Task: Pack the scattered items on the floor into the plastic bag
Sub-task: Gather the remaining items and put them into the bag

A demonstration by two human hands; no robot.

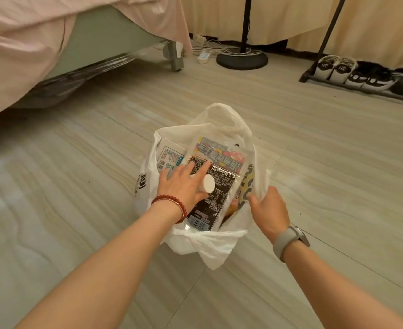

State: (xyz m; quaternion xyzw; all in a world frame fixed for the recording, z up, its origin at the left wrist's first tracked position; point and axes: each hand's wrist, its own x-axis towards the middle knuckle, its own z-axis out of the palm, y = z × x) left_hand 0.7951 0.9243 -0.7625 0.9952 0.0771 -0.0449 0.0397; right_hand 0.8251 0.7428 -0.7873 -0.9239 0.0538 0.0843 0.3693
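The plastic bag (202,243) stands on the floor (77,186) near the middle of the view, mouth up and spread wide, most likely so that things can be dropped in from above without the thin film folding shut. The right hand (268,210) is at the bag's four o'clock edge, fingers curled around a pinch of the white film; by the look of it, it holds that side out and keeps the opening steady. The left hand (183,184) reaches into the mouth from eight o'clock, fingers spread flat, with a small white round object (207,183) tucked under the palm and thumb side; whether it grips the object or only presses it down cannot be told for sure. The hand seems to be settling this piece on top of the load. The bag is white, translucent and crumpled, with a loop handle standing up at twelve o'clock and dark printing on its nine o'clock side. Inside lie a black packet with white lettering (215,198), a brightly printed packet (221,153) behind it, and a pale box (169,160) at ten o'clock. No loose items show on the floor nearby, so the packing appears nearly done.
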